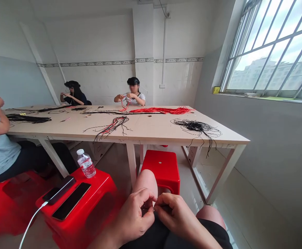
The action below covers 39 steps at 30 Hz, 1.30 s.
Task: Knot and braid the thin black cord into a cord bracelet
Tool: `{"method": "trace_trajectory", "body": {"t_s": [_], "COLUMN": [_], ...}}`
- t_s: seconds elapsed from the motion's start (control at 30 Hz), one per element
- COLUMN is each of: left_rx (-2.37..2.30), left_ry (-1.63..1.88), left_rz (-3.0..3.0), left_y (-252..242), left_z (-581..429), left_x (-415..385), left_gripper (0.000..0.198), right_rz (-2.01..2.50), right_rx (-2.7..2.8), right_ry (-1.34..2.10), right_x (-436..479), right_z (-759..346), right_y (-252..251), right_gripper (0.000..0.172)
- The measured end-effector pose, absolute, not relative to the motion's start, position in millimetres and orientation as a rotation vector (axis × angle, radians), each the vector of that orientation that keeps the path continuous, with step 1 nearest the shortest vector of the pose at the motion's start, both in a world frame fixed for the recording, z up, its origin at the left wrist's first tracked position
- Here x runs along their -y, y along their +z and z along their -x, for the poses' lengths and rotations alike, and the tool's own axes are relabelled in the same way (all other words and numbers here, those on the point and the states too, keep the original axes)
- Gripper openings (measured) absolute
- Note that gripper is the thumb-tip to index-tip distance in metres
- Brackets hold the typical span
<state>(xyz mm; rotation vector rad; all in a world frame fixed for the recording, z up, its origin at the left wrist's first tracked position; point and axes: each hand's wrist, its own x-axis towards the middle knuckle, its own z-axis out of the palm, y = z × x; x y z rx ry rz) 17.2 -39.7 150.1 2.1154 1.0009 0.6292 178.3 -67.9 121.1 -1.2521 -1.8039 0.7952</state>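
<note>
Low in the view, over my lap, my left hand (pixel 136 216) and my right hand (pixel 175 214) meet with fingers curled and pinched together. Something small and dark sits between the fingertips; I cannot make out what it is. My bare knees show just beyond the hands. On the long table (pixel 151 129) ahead lie a mixed red-and-black cord bundle (pixel 113 126), a black cord bundle (pixel 199 127) hanging over the front edge, and a red cord bundle (pixel 163 110) farther back.
A red stool (pixel 101 188) at my left carries two phones (pixel 66 197), a charging cable and a water bottle (pixel 86 164). Another red stool (pixel 163 169) stands under the table. One person sits at my left, two across the table handling cords. A barred window is at right.
</note>
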Motion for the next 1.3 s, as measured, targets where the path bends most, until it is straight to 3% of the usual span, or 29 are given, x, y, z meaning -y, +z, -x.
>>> {"method": "trace_trajectory", "body": {"t_s": [0.43, 0.8, 0.97, 1.3], "left_rx": [-1.036, -1.035, -0.887, -0.94], "left_ry": [0.699, 0.891, 0.799, 0.887], "left_rz": [-2.34, -2.119, -1.786, -1.435], "left_y": [137.8, 137.5, 147.2, 155.7], "left_z": [-23.6, -30.6, -33.6, -37.2], "left_x": [38.6, 37.2, 32.5, 27.6], "left_gripper": [0.024, 0.02, 0.007, 0.014], "right_rz": [1.213, 1.216, 1.153, 1.052], "right_rx": [1.766, 1.667, 1.422, 1.097], "right_ry": [0.862, 0.697, 0.784, 1.128], "right_x": [63.8, 66.4, 67.3, 56.0], "right_z": [-171.8, -172.9, -179.6, -189.6], "right_y": [115.8, 110.9, 121.5, 115.4], "right_gripper": [0.012, 0.019, 0.024, 0.029]}}
